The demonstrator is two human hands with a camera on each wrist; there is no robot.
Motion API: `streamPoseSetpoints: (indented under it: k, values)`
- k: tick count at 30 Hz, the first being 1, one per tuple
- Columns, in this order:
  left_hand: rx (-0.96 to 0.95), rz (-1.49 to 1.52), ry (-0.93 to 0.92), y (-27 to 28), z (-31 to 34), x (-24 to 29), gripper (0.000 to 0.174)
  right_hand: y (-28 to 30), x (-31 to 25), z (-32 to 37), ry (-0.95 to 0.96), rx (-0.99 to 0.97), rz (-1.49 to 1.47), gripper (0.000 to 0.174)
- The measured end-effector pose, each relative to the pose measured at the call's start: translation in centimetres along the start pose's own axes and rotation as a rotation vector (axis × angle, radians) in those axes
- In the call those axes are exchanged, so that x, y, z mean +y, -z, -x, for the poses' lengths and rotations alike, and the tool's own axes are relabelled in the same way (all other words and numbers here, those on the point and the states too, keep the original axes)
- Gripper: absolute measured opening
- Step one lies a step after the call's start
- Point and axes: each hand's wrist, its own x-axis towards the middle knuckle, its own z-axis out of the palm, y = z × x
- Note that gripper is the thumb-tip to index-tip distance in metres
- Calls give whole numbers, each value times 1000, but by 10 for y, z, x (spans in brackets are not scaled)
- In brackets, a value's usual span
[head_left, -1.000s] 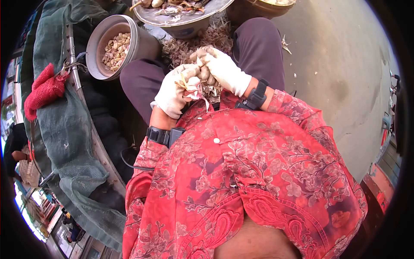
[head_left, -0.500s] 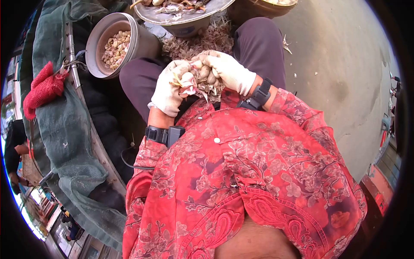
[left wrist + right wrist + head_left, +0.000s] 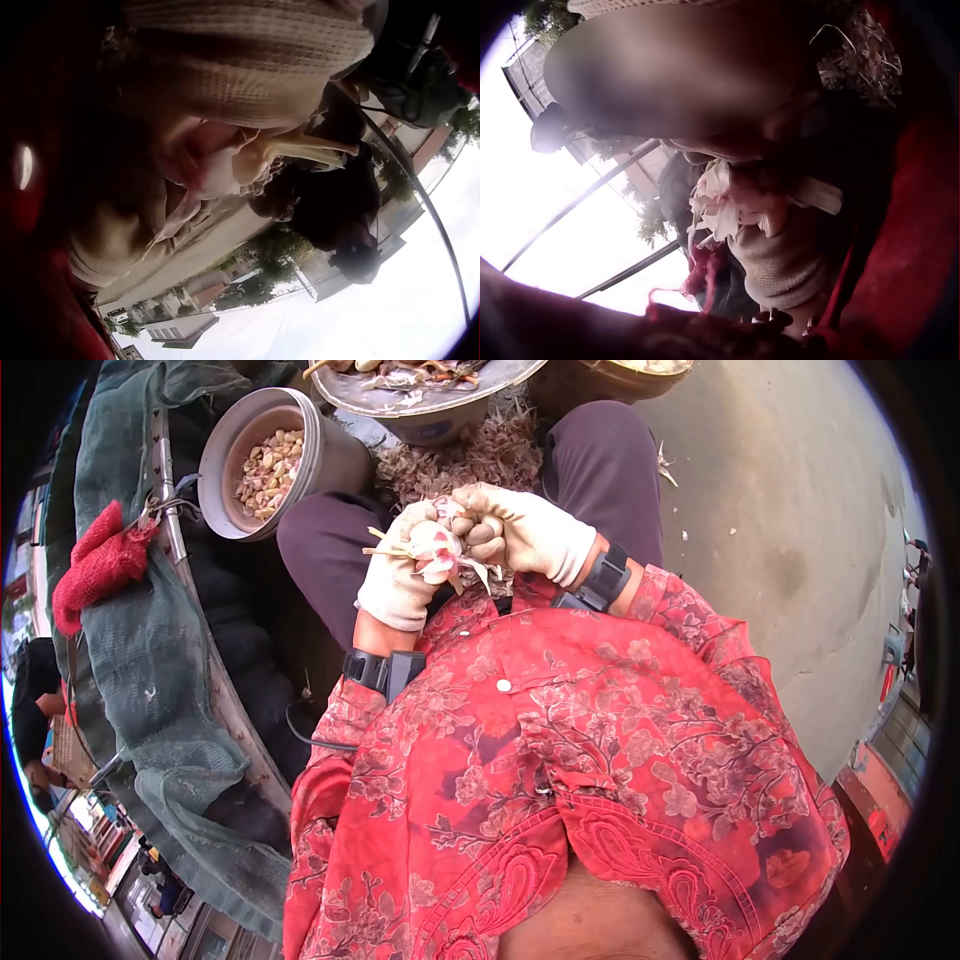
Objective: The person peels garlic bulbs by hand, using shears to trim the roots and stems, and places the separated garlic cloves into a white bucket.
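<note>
Both hands wear whitish knit gloves and meet above the lap in the head view. My left hand (image 3: pixel 393 588) grips a pinkish-white garlic bulb (image 3: pixel 433 544) with pale stalks sticking out to the left. The left wrist view shows this garlic bulb (image 3: pixel 217 163) and its cut stalks against the glove. My right hand (image 3: pixel 540 535) has its fingers curled against a second pinkish piece of garlic (image 3: pixel 448 510) at the left fingertips. In the right wrist view, loose papery garlic skin (image 3: pixel 718 206) hangs beside the left glove (image 3: pixel 780 259).
A white bucket (image 3: pixel 345 465) of peeled garlic cloves (image 3: pixel 268 475) stands by the left knee. Beyond the knees is a metal basin (image 3: pixel 430 402) with garlic bulbs and stalks. Garlic husks (image 3: pixel 490 455) lie heaped between the legs. Green netting (image 3: pixel 170 690) and a red mesh bag (image 3: pixel 105 570) are on the left.
The right hand has shifted slightly downward, its fingers now bunched at the left fingertips. The left hand has turned a little, moving the garlic bulb and stalks.
</note>
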Motion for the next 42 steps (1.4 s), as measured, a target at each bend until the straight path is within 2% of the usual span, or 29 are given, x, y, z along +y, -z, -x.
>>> streamPoseSetpoints:
  k: [2, 4, 9, 14, 16, 17, 19, 21, 24, 25, 26, 28, 30, 32, 34, 38, 40, 42]
  values:
    - [23, 29, -8, 0, 0, 1, 19, 3, -1, -3, -16, -30, -58, 16]
    - [49, 60, -14, 0, 1, 1, 19, 9, -1, -9, -240, -214, -406, 17]
    - [114, 131, -36, 1, 2, 5, 19, 5, -5, -7, -241, -257, -363, 16]
    - [174, 205, -60, 0, 2, 9, 19, 4, -11, -2, -166, -171, -342, 15]
    - [198, 236, -67, 1, 3, 10, 19, 6, -12, -1, -129, -225, -292, 12]
    - [214, 253, -72, 5, 1, 11, 19, 5, -14, -3, -66, -135, -192, 14]
    - [179, 132, 25, 7, -6, 15, 17, 4, -15, -1, 47, -20, 8, 17]
    - [322, -30, 97, -4, -6, 14, 15, 7, -16, -1, 52, 21, 51, 17]
    - [303, -317, 6, -17, -1, 13, 19, 11, -12, -4, 54, 80, 106, 16]
    - [279, -349, 13, -16, -1, 9, 20, 8, -9, -3, 100, 192, 197, 16]
    - [283, -425, -55, -15, -2, 4, 21, 4, -7, -2, 146, 304, 289, 16]
    - [264, -680, -225, -4, -10, -10, 22, -4, -4, 3, 174, 285, 326, 17]
    - [253, -734, -265, 1, -13, -18, 22, -8, -2, 1, 213, 401, 478, 17]
    - [244, -787, -306, 1, -14, -19, 21, -9, 1, -2, 227, 400, 485, 18]
    - [262, -920, -424, -8, -13, -14, 18, -14, 3, -2, 237, 427, 530, 18]
    - [271, -860, -387, -2, -16, -16, 16, -9, 6, -5, 261, 385, 495, 17]
    - [265, -799, -236, -6, -12, -12, 15, -6, 4, -6, 246, 373, 504, 17]
    - [262, -818, -244, -5, -13, -13, 14, -4, 4, -6, 233, 361, 509, 17]
